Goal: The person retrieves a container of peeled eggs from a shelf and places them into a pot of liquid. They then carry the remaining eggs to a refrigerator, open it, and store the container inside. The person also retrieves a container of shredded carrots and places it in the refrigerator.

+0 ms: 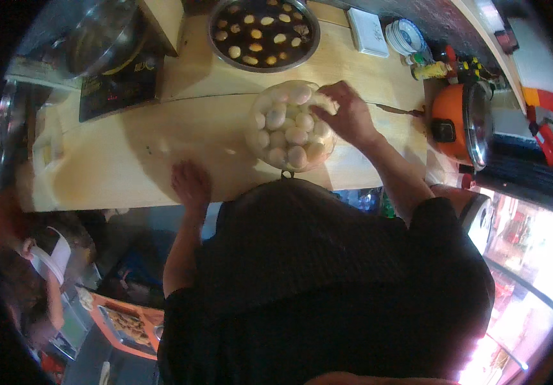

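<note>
A clear rounded bowl point(257, 154) full of pale eggs point(296, 135) stands at the counter's front edge, close against my body. Over its right rim is my right hand point(348, 115), thumb and fingers spread apart, fingertips close to the eggs. Pale egg colour shows between the thumb and fingers, with nothing plainly gripped. To the left, my left hand point(191, 183) rests on the wooden counter point(108, 163) near its front edge; no object shows in it, and its fingers are blurred. Behind the bowl sits a wide metal pan point(213, 48) of dark liquid with several eggs in it.
At the left, a metal pot point(105, 38) stands by a black induction cooker point(120, 89). A knife point(396, 110) lies right of my hand, beside an orange cooker point(452, 125). White packets point(368, 31), stacked bowls point(404, 36) and bottles point(430, 71) stand behind. Another person's hand point(28, 248) holds something white.
</note>
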`<state>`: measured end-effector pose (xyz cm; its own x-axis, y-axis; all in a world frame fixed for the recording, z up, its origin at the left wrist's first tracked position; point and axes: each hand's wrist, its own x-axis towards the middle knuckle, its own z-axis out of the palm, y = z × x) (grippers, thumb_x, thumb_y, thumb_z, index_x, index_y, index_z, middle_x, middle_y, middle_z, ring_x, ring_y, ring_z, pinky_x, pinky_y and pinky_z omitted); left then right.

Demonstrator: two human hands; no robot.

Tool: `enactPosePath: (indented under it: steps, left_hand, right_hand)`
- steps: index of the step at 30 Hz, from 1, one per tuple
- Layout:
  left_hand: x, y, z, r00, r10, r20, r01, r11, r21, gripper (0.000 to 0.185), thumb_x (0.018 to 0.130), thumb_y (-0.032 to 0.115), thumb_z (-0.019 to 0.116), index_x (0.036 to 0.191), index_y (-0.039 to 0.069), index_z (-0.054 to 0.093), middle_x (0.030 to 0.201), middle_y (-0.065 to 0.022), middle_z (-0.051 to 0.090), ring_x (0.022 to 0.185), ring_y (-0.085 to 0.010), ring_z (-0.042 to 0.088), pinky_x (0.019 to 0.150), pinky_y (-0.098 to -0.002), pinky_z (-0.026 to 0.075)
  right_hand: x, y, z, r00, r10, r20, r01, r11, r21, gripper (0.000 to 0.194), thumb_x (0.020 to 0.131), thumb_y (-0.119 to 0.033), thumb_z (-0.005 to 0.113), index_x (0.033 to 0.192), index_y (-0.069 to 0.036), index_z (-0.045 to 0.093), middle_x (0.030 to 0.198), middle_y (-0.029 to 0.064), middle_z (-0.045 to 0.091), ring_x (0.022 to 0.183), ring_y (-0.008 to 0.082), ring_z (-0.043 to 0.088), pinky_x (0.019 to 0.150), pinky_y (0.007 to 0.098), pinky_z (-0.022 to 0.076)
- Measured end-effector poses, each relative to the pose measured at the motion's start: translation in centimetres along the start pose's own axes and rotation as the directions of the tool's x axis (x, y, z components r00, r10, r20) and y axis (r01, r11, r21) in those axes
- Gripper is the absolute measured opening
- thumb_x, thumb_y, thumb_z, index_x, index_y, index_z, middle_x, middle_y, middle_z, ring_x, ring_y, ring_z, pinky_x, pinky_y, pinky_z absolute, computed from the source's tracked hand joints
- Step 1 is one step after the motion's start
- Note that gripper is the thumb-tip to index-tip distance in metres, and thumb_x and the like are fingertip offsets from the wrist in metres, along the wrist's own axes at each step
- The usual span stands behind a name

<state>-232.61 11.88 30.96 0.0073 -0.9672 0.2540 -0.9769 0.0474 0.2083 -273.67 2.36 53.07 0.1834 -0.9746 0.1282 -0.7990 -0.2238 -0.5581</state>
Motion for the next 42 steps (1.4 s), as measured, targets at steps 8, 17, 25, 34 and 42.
enactPosePath:
  steps: [8,17,25,34,42]
  left_hand:
    - [9.1,7.8,3.1,0.944,0.021,0.33,0.229,0.68,-0.696,0.055,0.102,0.032,0.048,0.146,-0.001,0.041,0.142,-0.0179,0.049,0.133,-0.0331,0.045,0.112,-0.045,0.037]
    - [5.6,16.8,-0.7,0.825,-0.086,0.558,0.531,-0.216,-0.819,0.065,0.105,0.055,0.033,0.149,0.007,0.039,0.143,-0.0098,0.051,0.129,-0.0249,0.051,0.111,-0.0434,0.041]
    - [-5.2,23.1,-6.1,0.66,-0.539,0.523,0.505,-0.197,-0.84,0.066,0.099,0.056,0.047,0.148,0.014,0.034,0.142,-0.0105,0.049,0.125,-0.0248,0.052,0.106,-0.0431,0.044]
    - [-10.6,26.7,-8.8,0.891,-0.399,0.215,0.324,0.23,-0.918,0.04,0.091,0.022,0.068,0.124,0.004,0.058,0.125,-0.0104,0.062,0.113,-0.0228,0.06,0.096,-0.0386,0.05]
    - [-12.2,27.1,-6.1,0.884,-0.371,0.286,0.033,-0.56,-0.828,0.034,0.1,0.029,0.052,0.127,0.008,0.059,0.123,-0.0107,0.063,0.113,-0.0228,0.06,0.1,-0.039,0.048]
  right_hand:
    - [-0.5,4.4,3.7,0.86,0.322,0.397,-0.511,0.531,0.676,0.064,0.105,-0.046,0.048,0.153,-0.006,0.038,0.148,0.013,0.048,0.135,0.0212,0.044,0.115,0.0344,0.0319]
    - [1.2,7.8,5.5,0.89,-0.04,0.454,-0.366,0.532,0.763,0.056,0.106,-0.037,0.049,0.15,-0.004,0.041,0.15,0.0122,0.047,0.137,0.0194,0.043,0.115,0.0347,0.0332]
    - [4.5,5.3,8.4,0.641,-0.322,0.696,-0.188,0.814,0.55,0.052,0.105,-0.046,0.047,0.137,-0.007,0.059,0.135,0.0093,0.062,0.126,0.0187,0.055,0.109,0.033,0.0395]
    - [0.8,2.5,11.3,0.469,-0.454,0.757,-0.656,0.394,0.643,0.061,0.107,-0.051,0.031,0.136,-0.006,0.06,0.145,0.0095,0.054,0.128,0.0225,0.052,0.113,0.0372,0.0364]
    - [-1.9,2.7,12.8,0.431,-0.35,0.832,-0.533,0.645,0.548,0.068,0.104,-0.058,0.033,0.141,-0.004,0.052,0.143,0.0102,0.053,0.129,0.0212,0.051,0.109,0.0389,0.0412]
